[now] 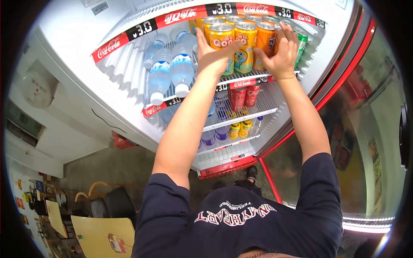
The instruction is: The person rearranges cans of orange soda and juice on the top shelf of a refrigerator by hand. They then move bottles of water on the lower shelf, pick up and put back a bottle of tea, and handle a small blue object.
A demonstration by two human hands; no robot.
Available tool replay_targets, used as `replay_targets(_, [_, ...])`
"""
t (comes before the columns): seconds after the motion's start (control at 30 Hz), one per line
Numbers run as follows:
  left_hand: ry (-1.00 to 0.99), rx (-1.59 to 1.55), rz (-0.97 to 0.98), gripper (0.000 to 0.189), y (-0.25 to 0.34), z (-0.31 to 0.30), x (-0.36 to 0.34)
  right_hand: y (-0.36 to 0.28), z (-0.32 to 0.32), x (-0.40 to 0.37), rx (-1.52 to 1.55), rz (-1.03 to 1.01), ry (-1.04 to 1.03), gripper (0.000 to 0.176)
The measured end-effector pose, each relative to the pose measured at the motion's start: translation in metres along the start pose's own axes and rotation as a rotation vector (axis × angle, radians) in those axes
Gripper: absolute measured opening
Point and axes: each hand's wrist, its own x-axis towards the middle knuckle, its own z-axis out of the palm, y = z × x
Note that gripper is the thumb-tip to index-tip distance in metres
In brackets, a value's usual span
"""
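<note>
Yellow Qoo drink cans stand grouped on a fridge shelf, with orange cans to their right. My left hand lies along the left side of the yellow cans, fingers stretched upward and thumb reaching across their fronts. At the other side, my right hand rests against the orange cans, its fingers extended and its thumb in front of one. Both hands are open, flanking the group from either side. Green cans stand just right of my right hand, partly hidden by it.
Clear water bottles lie tilted toward me on the shelf's left. Red cans and small yellow bottles occupy lower shelves. The red-edged fridge door stands open at right. Chairs are behind at lower left.
</note>
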Motion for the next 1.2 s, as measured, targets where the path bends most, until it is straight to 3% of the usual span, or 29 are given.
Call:
replay_targets(0.03, [-0.012, -0.013, -0.011, 0.133, -0.002, -0.001, 0.001, -0.001, -0.001, 0.001, -0.011, 0.005, -0.005, 0.077])
replay_targets(0.2, [-0.041, 0.105, -0.060, 0.134, -0.002, -0.004, 0.004, -0.001, -0.003, 0.003, -0.055, 0.052, -0.086, 0.081])
replay_targets(0.47, [-0.020, 0.223, -0.079, 0.132, 0.000, -0.003, 0.004, 0.002, 0.000, 0.002, -0.020, 0.031, -0.032, 0.080])
replay_targets(0.6, [0.001, 0.208, -0.015, 0.134, 0.011, -0.002, -0.004, 0.011, 0.004, -0.005, 0.013, 0.010, 0.013, 0.071])
replay_targets(0.67, [0.062, 0.237, 0.056, 0.133, 0.022, -0.002, -0.016, 0.012, 0.007, -0.007, 0.008, 0.027, 0.047, 0.068])
replay_targets(0.73, [0.069, 0.302, 0.357, 0.125, 0.026, -0.004, -0.030, 0.013, 0.007, -0.009, 0.013, 0.061, 0.064, 0.067])
replay_targets(0.9, [-0.099, 0.426, 0.726, 0.108, 0.041, -0.025, -0.100, 0.016, 0.006, -0.011, -0.021, 0.052, 0.035, 0.065])
replay_targets(1.03, [-0.176, 0.498, 0.764, 0.096, 0.037, -0.053, -0.133, 0.016, 0.008, -0.007, -0.001, 0.016, 0.068, 0.058])
replay_targets(1.1, [-0.174, 0.581, 0.811, 0.091, 0.040, -0.067, -0.134, 0.018, 0.009, -0.021, -0.114, 0.100, -0.005, 0.062])
replay_targets(1.2, [-0.070, 0.682, 0.930, 0.076, 0.052, -0.085, -0.116, 0.009, 0.004, -0.017, -0.120, 0.148, -0.022, 0.062])
